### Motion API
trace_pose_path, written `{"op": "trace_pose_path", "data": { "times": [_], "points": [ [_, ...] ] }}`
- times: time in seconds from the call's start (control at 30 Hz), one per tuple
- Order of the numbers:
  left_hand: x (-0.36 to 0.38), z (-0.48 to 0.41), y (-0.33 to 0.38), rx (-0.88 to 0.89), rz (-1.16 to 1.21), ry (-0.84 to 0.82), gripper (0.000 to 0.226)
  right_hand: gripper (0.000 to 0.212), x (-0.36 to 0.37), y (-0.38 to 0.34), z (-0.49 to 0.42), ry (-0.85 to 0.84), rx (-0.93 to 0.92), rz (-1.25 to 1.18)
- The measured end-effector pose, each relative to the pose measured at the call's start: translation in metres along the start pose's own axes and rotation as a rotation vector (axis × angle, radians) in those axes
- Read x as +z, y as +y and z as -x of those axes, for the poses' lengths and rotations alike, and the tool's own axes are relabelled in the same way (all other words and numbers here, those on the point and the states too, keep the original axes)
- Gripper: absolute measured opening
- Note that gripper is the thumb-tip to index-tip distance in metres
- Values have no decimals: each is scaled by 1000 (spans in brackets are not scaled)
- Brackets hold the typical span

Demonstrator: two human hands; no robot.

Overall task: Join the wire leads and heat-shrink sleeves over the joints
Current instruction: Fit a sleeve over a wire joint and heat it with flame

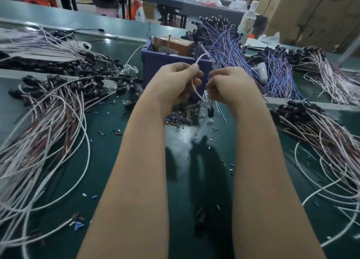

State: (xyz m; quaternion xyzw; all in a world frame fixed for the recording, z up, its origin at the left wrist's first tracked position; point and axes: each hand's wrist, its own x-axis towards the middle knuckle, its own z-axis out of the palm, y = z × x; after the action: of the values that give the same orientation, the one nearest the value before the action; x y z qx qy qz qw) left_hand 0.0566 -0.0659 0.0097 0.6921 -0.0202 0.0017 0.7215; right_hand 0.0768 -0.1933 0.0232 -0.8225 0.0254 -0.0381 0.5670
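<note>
While the green bench lies heaped with wire bundles either side, I have both hands close together: the left hand pinching the white lead, the right hand curled, on what I cannot tell. The lead looks light, limp and springy — best pinched near its end, by the black part dangling below.

The dark green workbench carries a sprawling bundle of white and copper-brown wires with black caps on its left side, and a similar right-hand bundle opposite. At the back right lies a sheaf of blue-purple wires. A purple plastic bin stands at the middle rear, a heap of short sleeve pieces lies just in front of it, and small tube offcuts are scattered across the surface.
</note>
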Motion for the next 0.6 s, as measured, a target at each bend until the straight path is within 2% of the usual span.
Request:
{"op": "trace_pose_path", "data": {
  "times": [0.07, 0.13, 0.3, 0.5, 0.6],
  "points": [
    [3, 4, 5, 26, -138, -145, 21, 26, 5, -1, -2, 41, 60, -336],
    [7, 5, 6, 23, -271, -231, 19, 30, 6, 2, -6, 91, 81, -478],
    [7, 5, 4, -42, -460, -260, 24, 52, 4, 6, -4, 82, 81, -593],
    [2, 3, 3, -173, -590, -243, 24, 42, 6, 4, -1, 64, -27, -729],
    [3, 6, 4, -219, -619, -266, 27, 39, 7, 5, 0, 70, -108, -589]
  ]
}}
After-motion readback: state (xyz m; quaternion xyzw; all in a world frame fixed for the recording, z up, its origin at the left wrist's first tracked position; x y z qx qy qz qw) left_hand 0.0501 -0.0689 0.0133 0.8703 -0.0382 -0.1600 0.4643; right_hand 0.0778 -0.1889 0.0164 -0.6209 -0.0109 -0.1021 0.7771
